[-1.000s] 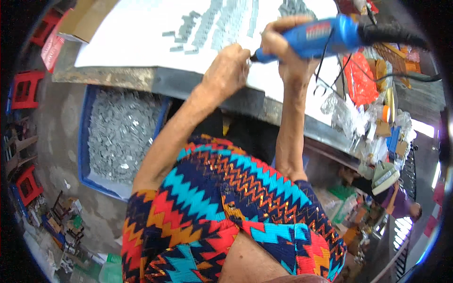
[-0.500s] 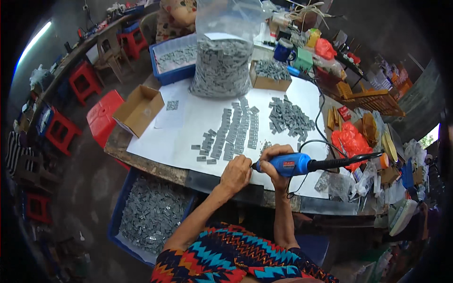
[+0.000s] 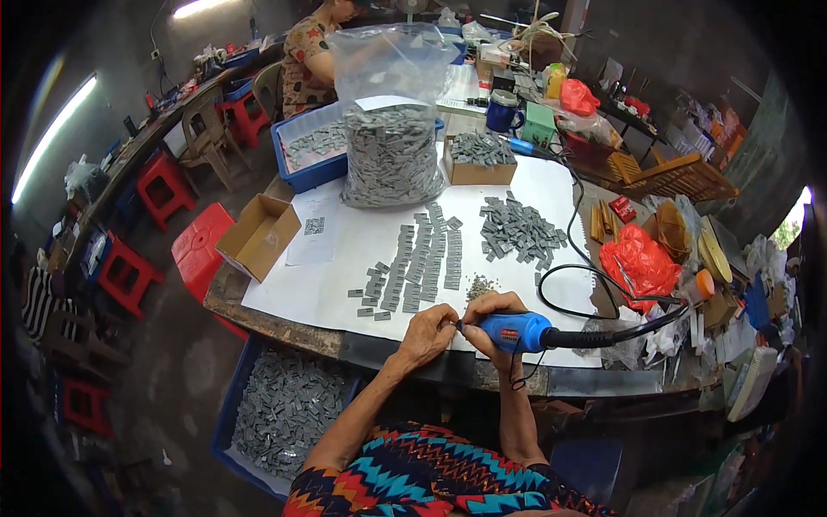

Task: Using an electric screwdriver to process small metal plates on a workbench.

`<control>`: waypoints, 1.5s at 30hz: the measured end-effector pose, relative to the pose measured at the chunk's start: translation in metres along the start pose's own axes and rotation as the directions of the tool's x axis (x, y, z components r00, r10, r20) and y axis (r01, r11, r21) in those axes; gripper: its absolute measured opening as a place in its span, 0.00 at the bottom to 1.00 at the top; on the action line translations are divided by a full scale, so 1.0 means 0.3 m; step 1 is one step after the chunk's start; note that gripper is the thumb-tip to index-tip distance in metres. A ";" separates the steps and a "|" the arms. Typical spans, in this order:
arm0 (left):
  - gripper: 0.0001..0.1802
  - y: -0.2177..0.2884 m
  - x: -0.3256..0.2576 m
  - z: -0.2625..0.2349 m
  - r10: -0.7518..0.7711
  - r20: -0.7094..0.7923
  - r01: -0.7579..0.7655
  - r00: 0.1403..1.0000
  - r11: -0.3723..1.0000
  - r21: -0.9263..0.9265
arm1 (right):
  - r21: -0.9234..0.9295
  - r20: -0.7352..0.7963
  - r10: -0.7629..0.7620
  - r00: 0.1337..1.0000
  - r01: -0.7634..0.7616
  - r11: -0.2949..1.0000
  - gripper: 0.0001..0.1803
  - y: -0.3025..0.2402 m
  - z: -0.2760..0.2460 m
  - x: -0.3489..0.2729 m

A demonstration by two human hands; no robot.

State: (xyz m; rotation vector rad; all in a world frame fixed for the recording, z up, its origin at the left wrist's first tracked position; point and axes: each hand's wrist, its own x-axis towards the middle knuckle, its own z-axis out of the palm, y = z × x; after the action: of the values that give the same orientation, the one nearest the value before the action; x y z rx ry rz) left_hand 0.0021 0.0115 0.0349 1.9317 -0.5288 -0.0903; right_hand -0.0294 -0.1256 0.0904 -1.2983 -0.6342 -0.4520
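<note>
My right hand [image 3: 493, 312] is wrapped round a blue electric screwdriver [image 3: 522, 333], which lies nearly level with its tip to the left and a black cable at its rear. My left hand [image 3: 425, 339] is closed in a pinch at the tool's tip, over the table's front edge; what its fingers hold is too small to make out. Beyond the hands, small grey rectangular parts [image 3: 425, 258] lie in several rows on white paper [image 3: 345, 297]. A loose pile of grey parts [image 3: 519, 229] is to their right. Tiny screw-like bits [image 3: 481, 285] lie just past my right hand.
A large clear bag [image 3: 392, 155] of grey parts stands behind the rows, between a blue tray [image 3: 314, 177] and a small cardboard box [image 3: 480, 174]. An open carton [image 3: 260, 234] sits left; a blue bin [image 3: 226, 414] of parts is below. Red bags [image 3: 640, 263] lie right. A person [image 3: 308, 65] is at the far side.
The view has tilted up, showing more of the person opposite. My hands stay together at the screwdriver's tip. The screwdriver has shifted slightly left and its rear has dipped.
</note>
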 end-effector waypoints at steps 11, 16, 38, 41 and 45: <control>0.07 -0.004 0.024 0.074 -0.072 0.079 0.086 0.994 0.978 -0.190 | 0.024 -0.058 0.002 0.998 -0.001 1.000 0.16 -0.064 -0.064 -0.047; 0.08 -0.002 0.013 0.090 -0.128 0.054 0.133 0.990 0.986 -0.102 | 0.033 -0.079 0.000 0.997 0.003 0.999 0.15 -0.049 -0.083 -0.069; 0.07 0.030 0.018 0.110 -0.244 -0.009 0.243 0.970 0.969 -0.034 | 0.149 -0.118 -0.033 0.992 0.051 0.987 0.20 -0.118 -0.239 -0.063; 0.07 0.032 0.024 0.111 -0.249 -0.016 0.249 0.968 0.968 -0.012 | 0.140 -0.140 -0.025 0.990 0.044 0.989 0.20 -0.115 -0.251 -0.062; 0.08 0.031 0.033 0.113 -0.240 -0.020 0.240 0.971 0.971 0.013 | 0.149 -0.122 0.013 0.992 0.006 0.989 0.19 -0.117 -0.259 -0.064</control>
State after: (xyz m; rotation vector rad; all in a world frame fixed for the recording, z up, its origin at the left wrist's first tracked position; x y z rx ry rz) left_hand -0.0021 -0.0246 0.0307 2.0033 -0.2822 -0.2242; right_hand -0.0526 -0.2098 0.0927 -1.1204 -0.5517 -0.4693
